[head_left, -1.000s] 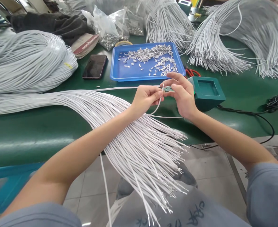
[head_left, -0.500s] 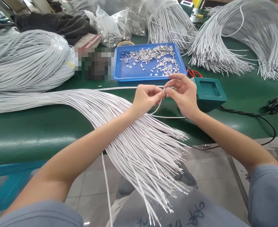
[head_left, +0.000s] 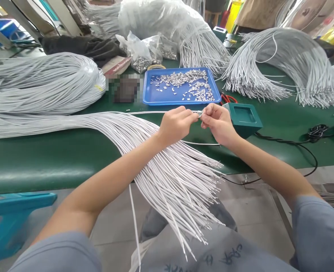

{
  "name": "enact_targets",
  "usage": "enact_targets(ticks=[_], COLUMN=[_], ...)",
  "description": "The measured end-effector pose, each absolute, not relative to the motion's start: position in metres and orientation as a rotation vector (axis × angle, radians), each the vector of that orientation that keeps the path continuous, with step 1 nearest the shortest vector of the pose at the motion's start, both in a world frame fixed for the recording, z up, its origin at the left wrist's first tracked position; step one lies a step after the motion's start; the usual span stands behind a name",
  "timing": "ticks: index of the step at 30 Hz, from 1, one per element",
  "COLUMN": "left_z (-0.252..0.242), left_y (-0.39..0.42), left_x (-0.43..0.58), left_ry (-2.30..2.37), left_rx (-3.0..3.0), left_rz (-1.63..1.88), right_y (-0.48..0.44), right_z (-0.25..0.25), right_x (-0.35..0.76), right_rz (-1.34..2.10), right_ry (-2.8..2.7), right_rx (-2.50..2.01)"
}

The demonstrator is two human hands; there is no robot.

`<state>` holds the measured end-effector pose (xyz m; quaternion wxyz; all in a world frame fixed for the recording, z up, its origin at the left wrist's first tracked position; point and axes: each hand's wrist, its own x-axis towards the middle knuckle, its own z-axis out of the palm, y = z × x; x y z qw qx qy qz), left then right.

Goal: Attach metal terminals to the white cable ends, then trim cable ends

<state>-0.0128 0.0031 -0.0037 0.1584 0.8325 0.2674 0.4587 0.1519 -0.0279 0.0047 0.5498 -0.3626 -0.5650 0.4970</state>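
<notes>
My left hand is closed in a pinch on the end of a single white cord. My right hand is pinched too, its fingertips meeting the left hand's at a small metal clip on the cord's end. Both hands hover over the green table, just left of a small green box-shaped machine. A broad fan of white cords lies under my left forearm and hangs off the table's front edge. A blue tray of loose metal clips sits just behind the hands.
Large bundles of white cord lie at the left and back right. Clear bags of metal clips stand behind the tray. A black cable runs right from the machine. Red-handled scissors lie beside the tray. A blue stool stands at lower left.
My right hand's fingers have closed from a looser hold into a tight pinch against the left hand's fingertips. The camera view has tilted up a little, showing more of the table's back.
</notes>
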Motion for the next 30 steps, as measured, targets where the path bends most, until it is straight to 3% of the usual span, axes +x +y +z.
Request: enact_targets(ticks=[4,7,9,14,18,23,30], left_z=[-0.002,-0.003,-0.003,0.011,0.024,0.028,0.029], left_y=[0.008,0.007,0.005,-0.003,-0.005,-0.002,-0.002], left_x=[-0.022,-0.020,-0.015,-0.005,-0.007,-0.011,-0.013], left_ry=[0.756,0.734,0.807,0.904,0.913,0.908,0.895], left_rx=[2.687,2.675,2.494,1.678,1.314,1.180,1.136], left_rz=[1.328,1.392,1.409,1.035,0.872,0.789,0.687], right_y=[-0.032,-0.033,-0.031,-0.018,-0.012,-0.011,-0.013], right_z=[0.011,0.013,0.012,0.003,-0.001,-0.002,0.005], right_x=[0.150,0.150,0.152,0.162,0.169,0.171,0.171], right_rz=[1.659,1.726,1.542,0.549,0.023,-0.425,-0.726], right_ry=[-1.134,-1.186,-1.270,-1.574,-1.898,-2.133,-2.192], right_rx=[-0.764,-0.776,-0.864,-1.021,-1.014,-0.951,-0.800])
